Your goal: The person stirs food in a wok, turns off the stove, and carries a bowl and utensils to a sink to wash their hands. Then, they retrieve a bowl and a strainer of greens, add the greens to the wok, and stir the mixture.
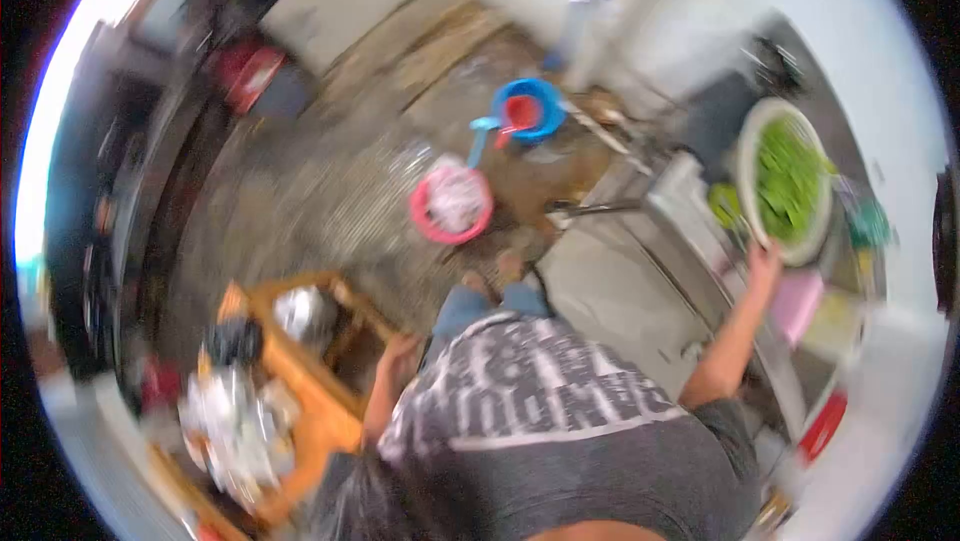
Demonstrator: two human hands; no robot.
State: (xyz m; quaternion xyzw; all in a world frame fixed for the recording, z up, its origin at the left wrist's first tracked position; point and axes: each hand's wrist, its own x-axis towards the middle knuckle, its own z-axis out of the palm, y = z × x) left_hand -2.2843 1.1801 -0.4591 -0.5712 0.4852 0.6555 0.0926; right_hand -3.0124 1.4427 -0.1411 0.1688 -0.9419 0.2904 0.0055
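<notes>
My right hand (pixel 765 259) grips the near rim of a pale oval basket (pixel 745 176) at the right, over the sink counter. Green leaves (pixel 785 181) fill the basket. My left hand (pixel 402 349) hangs low beside my body, close to the wooden cabinet (pixel 318 381); its fingers are blurred, and whether it holds anything is unclear.
On the wet floor stand a pink basin (pixel 425 209) with pale contents and a blue basin (pixel 548 106) with a red dipper (pixel 520 113). Plastic bags (pixel 235 431) lie on the cabinet. A metal sink edge (pixel 690 271) runs along the right.
</notes>
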